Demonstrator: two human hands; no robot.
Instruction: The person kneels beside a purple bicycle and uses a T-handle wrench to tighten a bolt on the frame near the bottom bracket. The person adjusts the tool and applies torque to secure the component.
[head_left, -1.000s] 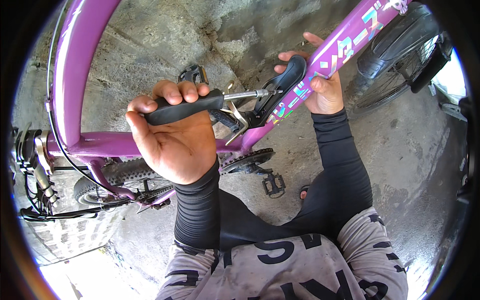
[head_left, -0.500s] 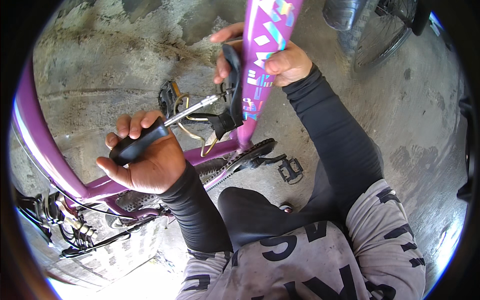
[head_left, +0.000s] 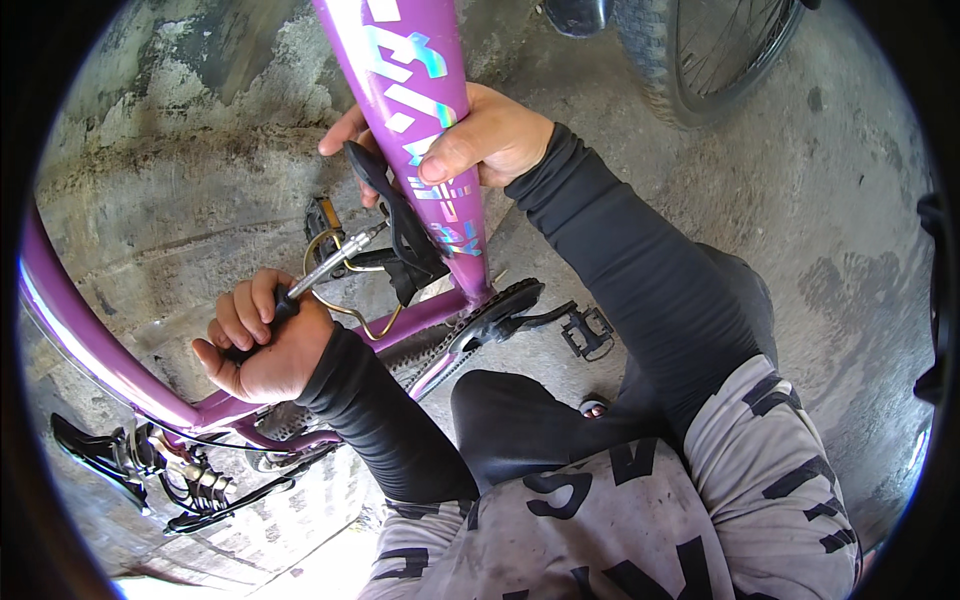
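The left hand (head_left: 268, 345) is closed around the handle of a screwdriver (head_left: 328, 265), fingers curled over the black grip and thumb lying along its lower side. The silver shaft slants up and to the right, its tip at the black holder (head_left: 408, 235) on the left side of the purple tube (head_left: 400, 90); how the tip is seated there is too small to tell. The right hand (head_left: 497, 135) grips the tube just above, thumb across its decals and fingers reaching round behind, some showing past the holder's upper end. A bent gold wire (head_left: 354, 313) loops beside the shaft, and a pedal (head_left: 318, 218) lies just beyond it. Below the holder, the tube meets a second purple bar (head_left: 405, 322), near the chainring (head_left: 500, 308); a crank (head_left: 540, 318) runs right from there to another pedal (head_left: 588, 332). Black sleeves (head_left: 640, 270) cover both forearms, down to a grey shirt (head_left: 590, 530). Farther out, a wheel (head_left: 648, 70) stands at upper right on the stained concrete floor (head_left: 800, 200).
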